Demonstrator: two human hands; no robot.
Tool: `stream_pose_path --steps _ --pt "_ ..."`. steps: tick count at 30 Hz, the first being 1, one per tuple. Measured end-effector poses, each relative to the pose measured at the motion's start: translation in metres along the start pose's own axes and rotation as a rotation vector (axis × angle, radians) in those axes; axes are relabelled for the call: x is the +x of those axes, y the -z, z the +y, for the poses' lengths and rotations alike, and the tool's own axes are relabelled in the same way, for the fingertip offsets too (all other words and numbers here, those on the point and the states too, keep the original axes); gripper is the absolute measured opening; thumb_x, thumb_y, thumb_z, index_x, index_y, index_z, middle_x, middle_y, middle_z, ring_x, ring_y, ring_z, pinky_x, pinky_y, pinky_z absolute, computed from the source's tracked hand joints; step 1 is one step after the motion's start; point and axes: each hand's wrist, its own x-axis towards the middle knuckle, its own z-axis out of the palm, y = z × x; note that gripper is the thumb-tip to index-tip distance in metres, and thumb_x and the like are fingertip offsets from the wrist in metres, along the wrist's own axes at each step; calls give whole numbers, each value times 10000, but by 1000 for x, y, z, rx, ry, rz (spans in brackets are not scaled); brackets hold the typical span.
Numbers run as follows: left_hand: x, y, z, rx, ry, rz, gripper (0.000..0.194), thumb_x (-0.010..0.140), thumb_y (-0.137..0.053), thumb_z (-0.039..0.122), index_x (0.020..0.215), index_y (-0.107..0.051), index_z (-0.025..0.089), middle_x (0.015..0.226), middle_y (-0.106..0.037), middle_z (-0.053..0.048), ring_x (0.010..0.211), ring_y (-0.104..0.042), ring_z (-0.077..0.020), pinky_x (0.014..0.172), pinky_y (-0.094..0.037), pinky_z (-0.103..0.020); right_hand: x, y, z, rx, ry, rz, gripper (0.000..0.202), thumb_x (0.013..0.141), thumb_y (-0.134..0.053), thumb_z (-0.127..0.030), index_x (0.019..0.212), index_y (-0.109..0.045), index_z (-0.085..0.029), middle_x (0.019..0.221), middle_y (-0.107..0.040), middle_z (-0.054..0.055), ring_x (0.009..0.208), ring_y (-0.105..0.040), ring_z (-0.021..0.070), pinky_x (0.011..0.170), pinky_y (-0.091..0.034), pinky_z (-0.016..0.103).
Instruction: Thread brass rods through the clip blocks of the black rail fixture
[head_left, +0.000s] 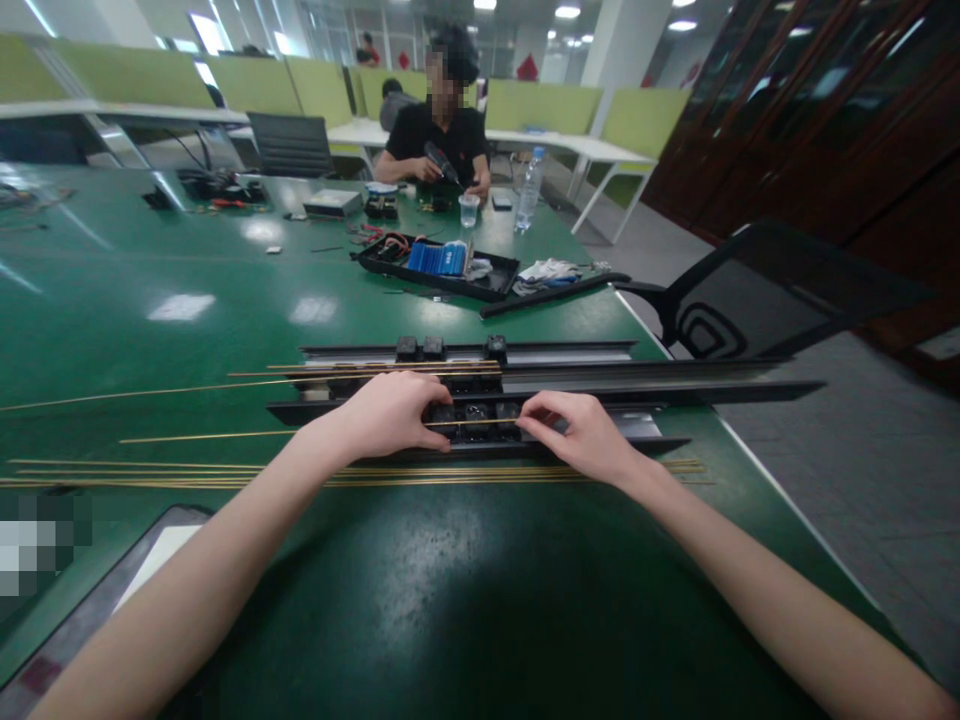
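Observation:
A thin brass rod point(480, 422) runs sideways over the black blocks point(477, 412) in the nearest black channel point(652, 444). My left hand point(394, 412) is closed around the rod at the left of these blocks, its thumb and fingers partly round a block. At the rod's right end, my right hand point(574, 430) pinches it between thumb and forefinger. The rod stretches out to the left beyond my left wrist. Behind the hands, more rods point(360, 372) rest on a second channel point(750, 392), and more black blocks point(433, 347) stand at the back.
Several brass rods point(450, 474) lie just in front of the channels. A black tray point(491, 284) with blue parts, white gloves point(547, 274), a black strip point(555, 296) and a bottle point(530, 190) are farther back. Across the green table, a person point(442, 130) holds a tool. A chair point(750, 290) stands right.

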Motion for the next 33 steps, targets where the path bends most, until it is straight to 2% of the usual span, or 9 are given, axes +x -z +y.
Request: stream_pose_path --steps 9,33 --pt "1 0 -1 3 3 -8 516 752 -718 571 1130 -711 220 1106 -744 -55 1012 -685 -266 819 -511 -327 1 3 2 -75 66 -29 196 977 -565 -326 891 -684 -196 866 -735 49 742 -659 174 590 -463 257" --pt "1 -1 -2 2 -2 0 503 742 -725 576 1101 -716 225 1084 -745 -52 982 -686 -259 814 -510 -325 3 8 9 -40 37 -79 198 966 -569 -314 896 -714 -199 849 -746 31 726 -655 164 626 -454 258"
